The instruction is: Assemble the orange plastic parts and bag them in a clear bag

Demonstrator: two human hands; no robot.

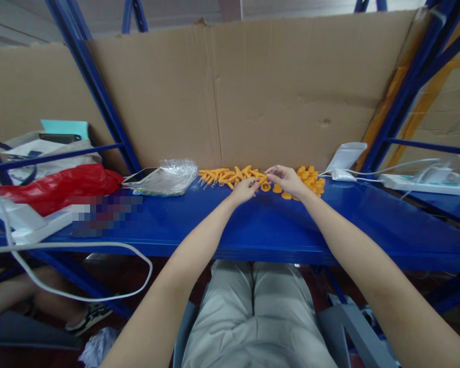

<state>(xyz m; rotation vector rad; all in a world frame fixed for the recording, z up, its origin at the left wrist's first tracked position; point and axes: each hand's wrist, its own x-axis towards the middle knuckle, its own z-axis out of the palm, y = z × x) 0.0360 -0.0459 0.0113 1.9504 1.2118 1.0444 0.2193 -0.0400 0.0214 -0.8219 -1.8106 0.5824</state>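
My left hand (246, 189) and my right hand (286, 179) meet over the blue shelf (214, 225), fingers pinched together on a small orange piece (265, 185) held between them. A small metal ring shows at my right fingertips. To the left lies a row of long orange pieces (226, 175) with little chains. On the right sits a pile of round orange pieces (312, 180), with a few loose ones (281, 191) under my right hand.
A crumpled clear plastic bag (170, 176) and a phone (140, 175) lie left of the orange parts. A red bag (61, 186) and white cable (80, 255) are further left. A white charger (343, 175) and power strip (414, 183) sit right. Cardboard (253, 87) backs the shelf.
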